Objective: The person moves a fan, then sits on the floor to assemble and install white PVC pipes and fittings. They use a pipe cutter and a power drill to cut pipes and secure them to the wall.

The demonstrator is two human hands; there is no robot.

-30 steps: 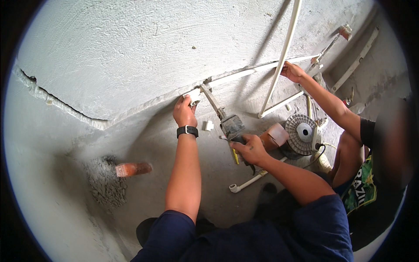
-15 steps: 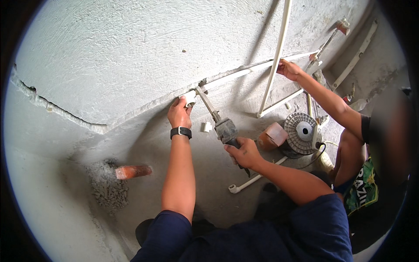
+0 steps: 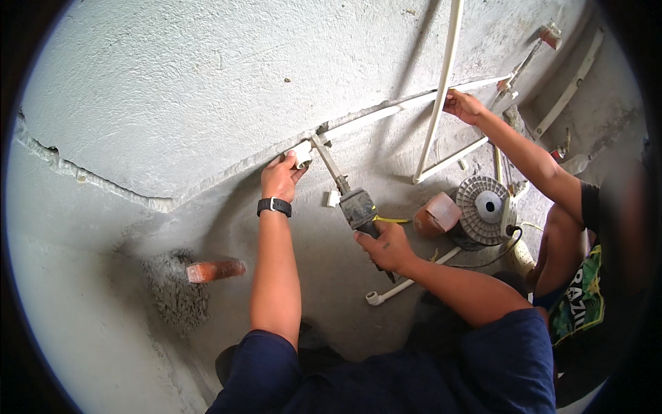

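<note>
My left hand (image 3: 278, 181), a black watch on its wrist, grips a white plastic pipe fitting (image 3: 301, 153) against the wall groove. My right hand (image 3: 387, 247) is closed round the dark handle of a pipe-welding iron (image 3: 357, 207). The iron's flat metal blade (image 3: 329, 160) reaches up between the fitting and the end of a long white pipe (image 3: 376, 119); whether it touches either is hard to tell. At the right, a co-worker's hand (image 3: 463, 107) holds that pipe near the groove.
An upright white pipe (image 3: 439, 96) crosses before the wall. A small white fitting (image 3: 333, 199), an elbowed pipe (image 3: 376, 298), an orange pipe piece (image 3: 439, 214) and a round grey ribbed object (image 3: 483, 207) lie on the floor. An orange pipe stub (image 3: 215, 270) stands by rubble (image 3: 178, 297).
The view has shifted slightly. A yellow strip now shows beside the iron's body. Both my hands keep their grips, and the co-worker's hand stays at the pipe.
</note>
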